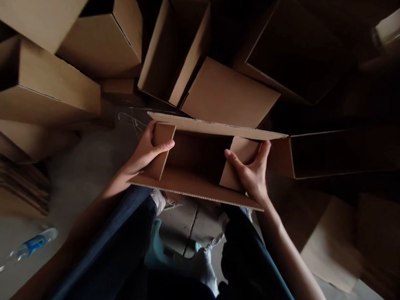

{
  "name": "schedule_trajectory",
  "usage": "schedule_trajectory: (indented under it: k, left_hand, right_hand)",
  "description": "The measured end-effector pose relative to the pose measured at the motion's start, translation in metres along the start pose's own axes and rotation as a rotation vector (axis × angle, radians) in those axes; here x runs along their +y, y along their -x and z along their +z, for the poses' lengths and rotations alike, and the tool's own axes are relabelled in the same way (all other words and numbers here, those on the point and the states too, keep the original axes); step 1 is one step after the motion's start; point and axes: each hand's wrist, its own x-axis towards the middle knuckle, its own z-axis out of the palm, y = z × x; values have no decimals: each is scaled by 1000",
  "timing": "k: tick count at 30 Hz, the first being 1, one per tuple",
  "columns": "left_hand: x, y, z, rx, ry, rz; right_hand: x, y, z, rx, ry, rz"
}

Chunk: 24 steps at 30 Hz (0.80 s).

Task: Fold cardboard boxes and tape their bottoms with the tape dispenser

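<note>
Between my two hands is a cardboard box [198, 191], its opening facing me. The long flaps stand out along its far and near edges, and the two short end flaps fold inward. My left hand [150, 148] grips the left end, with the thumb over the left short flap [163, 135] and the fingers behind it. At the other end my right hand [252, 169] has its thumb on the right short flap [242, 147] and its fingers round the outer side. The inside of the box is dark.
Several open cardboard boxes [177, 44] are piled ahead and at the left. Another open box [337, 155] lies at the right. Flattened cardboard [18, 187] is stacked at the left, near a plastic bottle [34, 245] on the floor. A teal stool [163, 249] is between my legs.
</note>
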Motion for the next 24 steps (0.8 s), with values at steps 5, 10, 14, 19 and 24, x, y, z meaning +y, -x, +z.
schedule_trajectory:
  k: [5, 10, 14, 19, 24]
  left_hand:
    - [5, -5, 7, 40, -60, 1]
    - [6, -9, 7, 53, -161, 85]
    - [6, -7, 6, 72, -183, 35]
    - [8, 0, 7, 39, -114, 31]
    - [8, 2, 6, 42, -63, 30]
  right_hand:
    - [8, -2, 0, 8, 66, -59]
    - [11, -3, 0, -2, 71, -81]
    - [11, -1, 0, -5, 84, -98]
    - [10, 4, -1, 0, 88, -93]
    - [13, 4, -3, -40, 68, -80]
